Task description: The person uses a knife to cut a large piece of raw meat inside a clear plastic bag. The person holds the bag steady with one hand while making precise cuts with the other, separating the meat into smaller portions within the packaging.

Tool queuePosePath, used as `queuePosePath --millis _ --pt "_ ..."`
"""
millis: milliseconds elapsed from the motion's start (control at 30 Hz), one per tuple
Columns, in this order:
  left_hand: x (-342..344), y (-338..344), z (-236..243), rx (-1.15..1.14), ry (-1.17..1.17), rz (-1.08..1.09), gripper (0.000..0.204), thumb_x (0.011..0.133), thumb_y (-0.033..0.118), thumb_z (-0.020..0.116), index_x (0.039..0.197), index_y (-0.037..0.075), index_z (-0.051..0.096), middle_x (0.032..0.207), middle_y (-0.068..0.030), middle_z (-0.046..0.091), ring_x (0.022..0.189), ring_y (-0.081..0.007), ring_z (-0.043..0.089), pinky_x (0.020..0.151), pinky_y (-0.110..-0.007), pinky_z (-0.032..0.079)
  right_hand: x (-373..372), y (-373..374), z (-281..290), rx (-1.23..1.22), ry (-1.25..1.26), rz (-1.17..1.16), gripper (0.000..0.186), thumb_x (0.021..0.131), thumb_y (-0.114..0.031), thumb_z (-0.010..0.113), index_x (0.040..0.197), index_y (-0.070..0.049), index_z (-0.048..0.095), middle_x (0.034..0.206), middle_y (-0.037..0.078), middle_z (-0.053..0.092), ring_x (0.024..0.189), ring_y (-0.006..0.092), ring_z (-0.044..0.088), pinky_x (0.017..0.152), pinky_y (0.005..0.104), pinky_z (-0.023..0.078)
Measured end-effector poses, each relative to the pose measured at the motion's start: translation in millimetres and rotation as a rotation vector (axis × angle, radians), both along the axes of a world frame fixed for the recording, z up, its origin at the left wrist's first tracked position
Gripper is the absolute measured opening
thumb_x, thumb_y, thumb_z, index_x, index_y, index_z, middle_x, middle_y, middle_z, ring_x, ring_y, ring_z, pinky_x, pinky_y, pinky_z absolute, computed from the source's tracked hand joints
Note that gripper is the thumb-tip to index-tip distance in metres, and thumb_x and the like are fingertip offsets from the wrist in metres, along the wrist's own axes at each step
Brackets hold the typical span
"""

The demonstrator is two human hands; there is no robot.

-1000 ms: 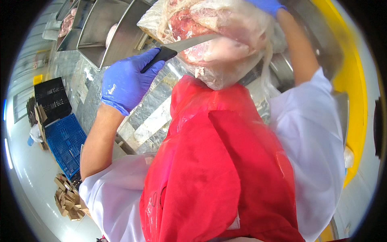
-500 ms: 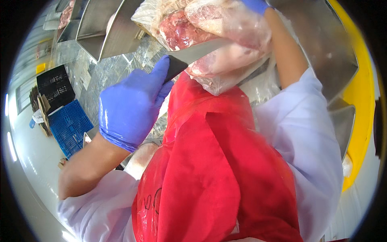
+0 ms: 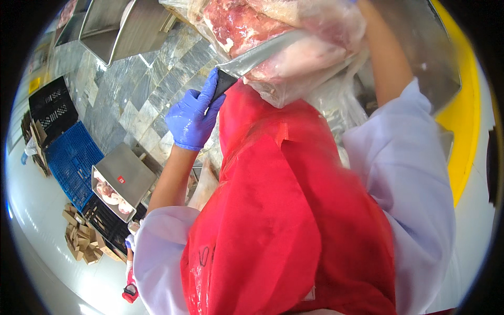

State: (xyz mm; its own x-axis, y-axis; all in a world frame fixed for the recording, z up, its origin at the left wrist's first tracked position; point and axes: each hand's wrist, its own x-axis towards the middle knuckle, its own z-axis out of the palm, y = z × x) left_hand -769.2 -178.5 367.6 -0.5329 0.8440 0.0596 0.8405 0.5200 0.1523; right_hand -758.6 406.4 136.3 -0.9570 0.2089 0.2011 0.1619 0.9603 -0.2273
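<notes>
Currently, left hand [image 3: 193, 122] clamped on knife [image 3: 257, 56], its long axis slanting up-right across the meat [image 3: 311, 58] at top centre; right hand [image 3: 355, 1], nearer the meat, mostly cropped upper right, grip cannot be told.

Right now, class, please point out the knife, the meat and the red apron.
Knife [image 3: 258, 56], head view: middle of the blade.
Meat [image 3: 245, 25], head view: its dark red part.
Red apron [image 3: 268, 220], head view: middle of its front.
</notes>
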Motion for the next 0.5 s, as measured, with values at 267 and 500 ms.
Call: queuePosePath --millis 267,500 --pt "-61 -12 -44 0.165 0.003 -0.152 0.059 0.085 0.032 0.079 0.142 0.035 0.061 0.073 -0.0074 0.062 0.058 -0.0255 0.063 0.055 -0.040 0.051 27 -11 4 0.171 -0.007 -0.144 0.040 0.106 -0.032 0.037 0.100 -0.005 0.066 0.079 0.021 0.071 0.070 0.0389 0.070 0.065 0.0510 0.055" --pt "-86 -6 86 -0.046 0.099 -0.238 0.053 0.090 0.033 0.075 0.141 0.035 0.061 0.077 -0.0082 0.063 0.061 -0.0282 0.064 0.059 -0.039 0.053 53 -49 -2 -0.015 -0.171 -0.412 0.054 0.109 -0.040 0.027 0.115 -0.001 0.063 0.093 0.027 0.072 0.087 0.0437 0.071 0.082 0.0529 0.055"
